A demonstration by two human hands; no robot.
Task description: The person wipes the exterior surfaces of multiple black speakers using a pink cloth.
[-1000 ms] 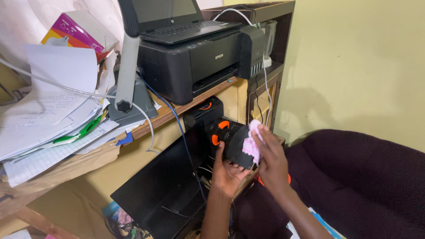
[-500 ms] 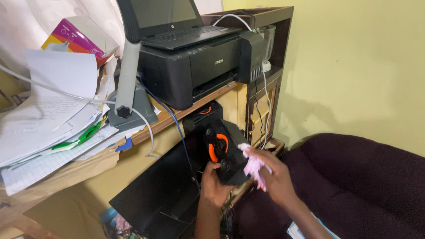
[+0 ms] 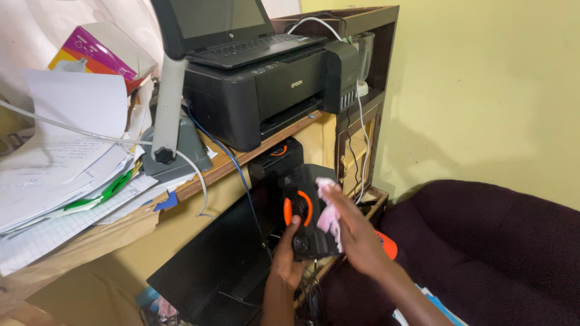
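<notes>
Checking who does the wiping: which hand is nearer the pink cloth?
Right. The right hand presses the pink cloth against the black speaker; the left hand grips the speaker's lower left.

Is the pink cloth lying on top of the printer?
No, the right hand presses the pink cloth against the black speaker, below the printer.

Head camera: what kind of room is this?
Probably a home office or study corner. A black printer sits on a wooden shelf with a laptop on top, loose papers pile up beside it, and a dark sofa stands against the yellow wall.
</notes>
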